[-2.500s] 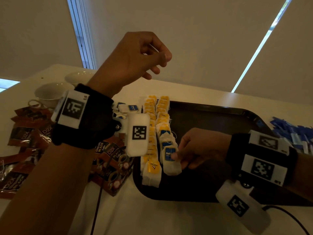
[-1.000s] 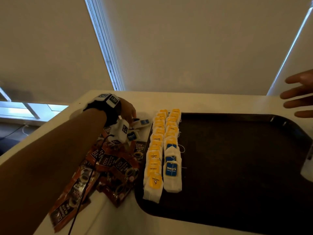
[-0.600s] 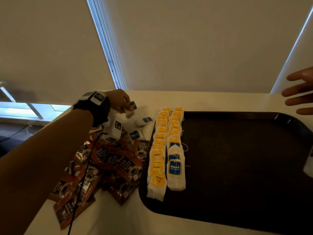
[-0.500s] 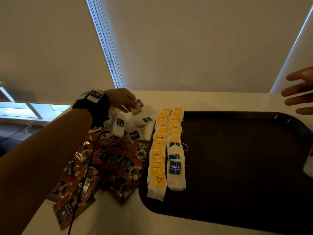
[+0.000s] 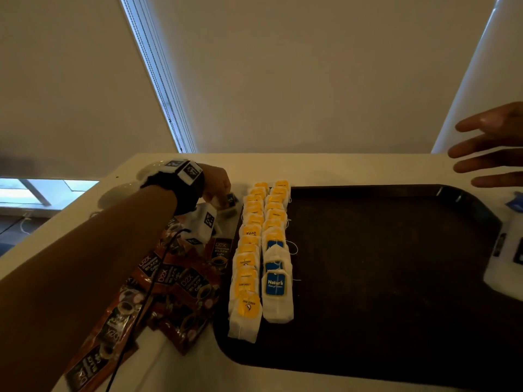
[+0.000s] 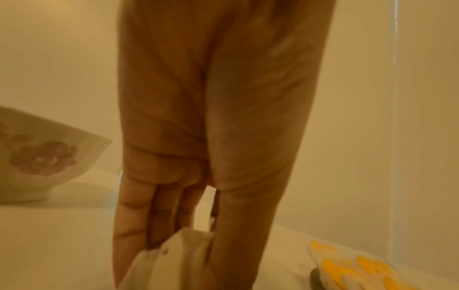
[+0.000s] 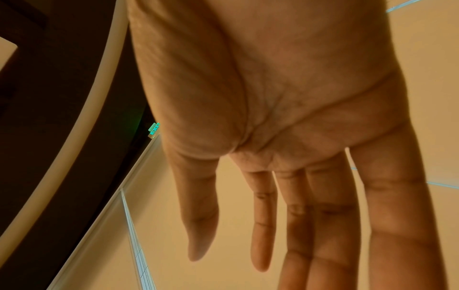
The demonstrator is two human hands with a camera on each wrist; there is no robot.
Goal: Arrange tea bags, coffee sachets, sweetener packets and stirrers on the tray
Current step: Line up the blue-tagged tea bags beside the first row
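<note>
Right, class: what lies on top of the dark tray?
On the tray lie two overlapping rows of tea bags along its left side: mostly yellow tags, a few blue. Each bag covers most of the one behind. Its right edge is out of frame.

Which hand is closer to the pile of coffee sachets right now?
Left. The left hand pinches a tea bag just beyond the coffee sachets; the right hand hovers open, far across the tray.
</note>
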